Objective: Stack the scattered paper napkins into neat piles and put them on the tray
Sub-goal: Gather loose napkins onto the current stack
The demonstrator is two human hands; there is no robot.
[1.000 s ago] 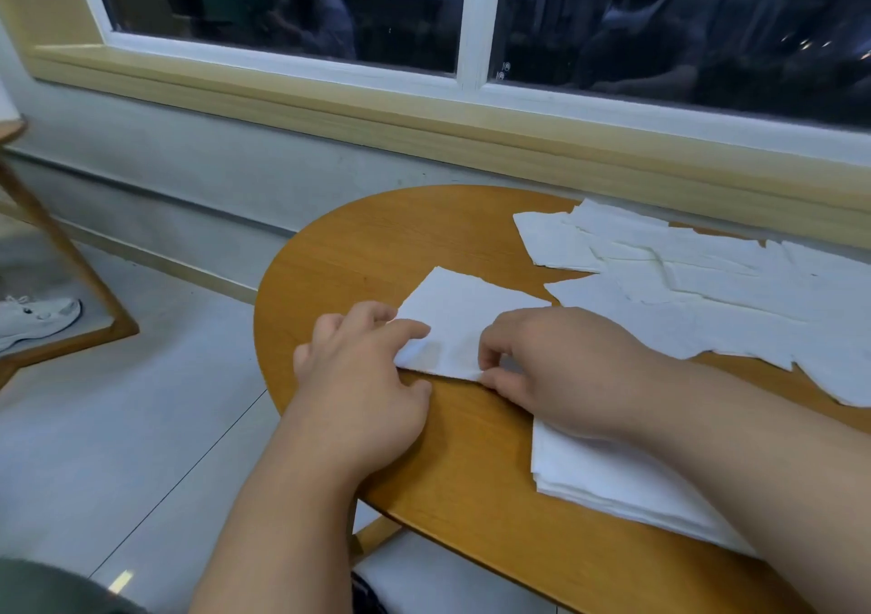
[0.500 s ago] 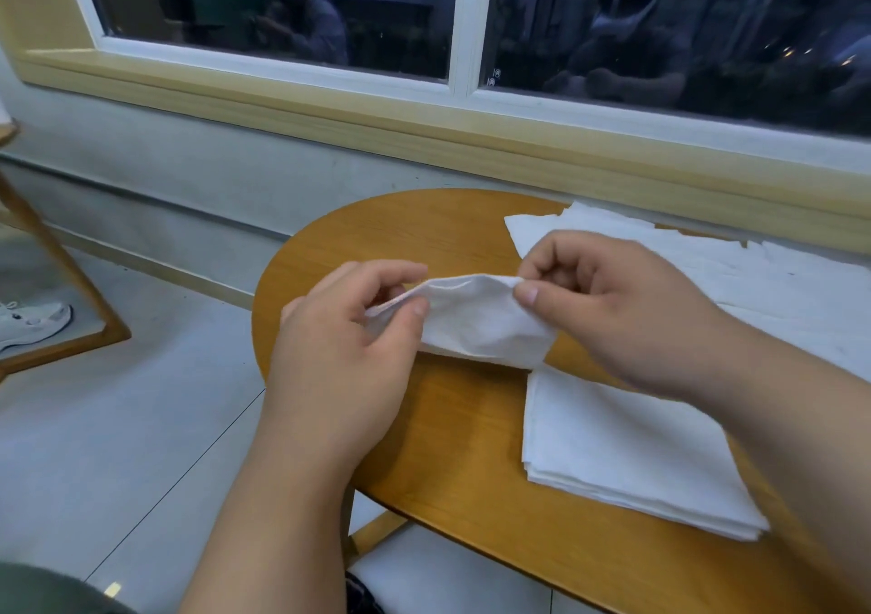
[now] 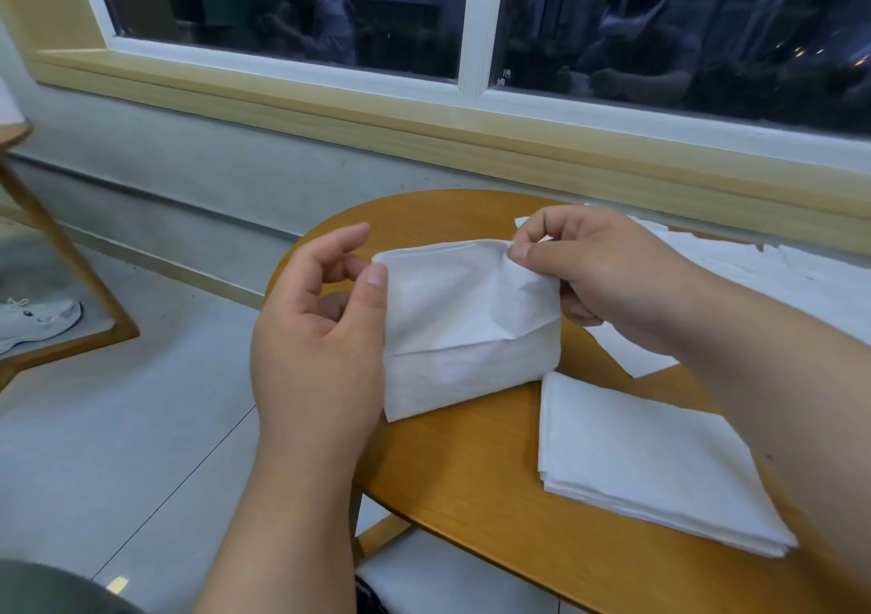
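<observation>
Napkin point(image 3: 466, 326) held upright over the round wooden table point(image 3: 471, 486), partly folded. Left hand point(image 3: 320, 331) pinches its upper left corner, right hand point(image 3: 608, 279) its upper right. Neat pile point(image 3: 650, 462) lies on the table just to its right. Scattered napkins point(image 3: 777, 279) behind, partly hidden by right hand. White sneaker point(image 3: 37, 321) on floor, far left. Marks on window glass point(image 3: 504, 77) too small to read.

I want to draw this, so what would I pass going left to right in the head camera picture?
white shoe → left hand → napkin held up between both hands → right hand. The stacked pile and loose napkins overlap the right hand, so they are left out.
</observation>
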